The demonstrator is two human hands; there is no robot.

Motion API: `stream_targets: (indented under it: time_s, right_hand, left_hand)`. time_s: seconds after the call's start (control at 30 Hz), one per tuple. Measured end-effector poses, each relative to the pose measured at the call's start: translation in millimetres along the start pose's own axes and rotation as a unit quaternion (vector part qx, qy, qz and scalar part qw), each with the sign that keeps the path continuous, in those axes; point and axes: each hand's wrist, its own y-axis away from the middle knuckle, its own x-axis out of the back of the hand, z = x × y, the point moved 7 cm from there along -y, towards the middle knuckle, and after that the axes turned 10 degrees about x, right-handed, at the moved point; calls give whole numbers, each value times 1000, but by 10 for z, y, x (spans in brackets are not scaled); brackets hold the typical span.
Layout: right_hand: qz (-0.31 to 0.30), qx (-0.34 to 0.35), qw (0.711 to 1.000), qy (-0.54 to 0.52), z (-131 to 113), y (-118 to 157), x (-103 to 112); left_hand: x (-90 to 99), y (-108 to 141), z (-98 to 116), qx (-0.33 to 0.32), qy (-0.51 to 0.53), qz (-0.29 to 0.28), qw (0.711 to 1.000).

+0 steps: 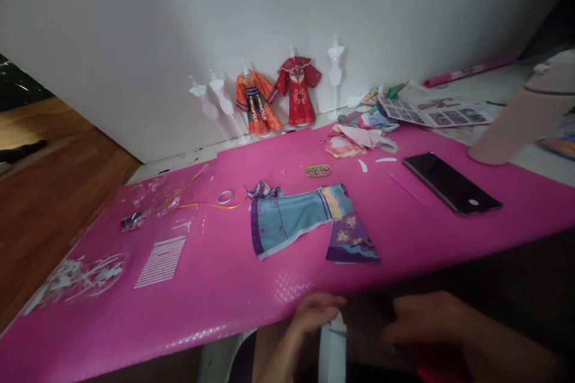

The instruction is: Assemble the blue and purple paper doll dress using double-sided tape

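Note:
Below the table's front edge, my left hand [309, 317] pinches the top of a white strip [332, 350] between thumb and fingers. The strip hangs down out of the picture. To its right, my right hand [431, 323] is closed, dim and blurred. Something red [442, 368] shows under it, too dark to name. On the table just beyond my hands lies a teal doll garment piece [296, 221] with purple and cream trim. A purple flowered piece [353, 239] adjoins its right end.
A pink mat [215, 305] covers the table. At the back stand white doll mannequins [335, 69], an orange dress [258, 102] and a red dress [300, 93]. A phone [449, 182], a pale bottle [516, 116] and fabric scraps [359, 137] lie or stand right; a bead sheet [160, 260] lies left.

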Motion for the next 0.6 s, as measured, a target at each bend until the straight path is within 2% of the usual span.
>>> stream_targets:
  time_s: [0.17,0.6]
  right_hand:
    - [1,2,1000,0,-45,-21,-34]
    - [45,26,998,25,72,135,26]
  left_hand:
    - [0,23,-2,3,7,-1,1000]
    - [-30,1,45,1,6,2,1000]
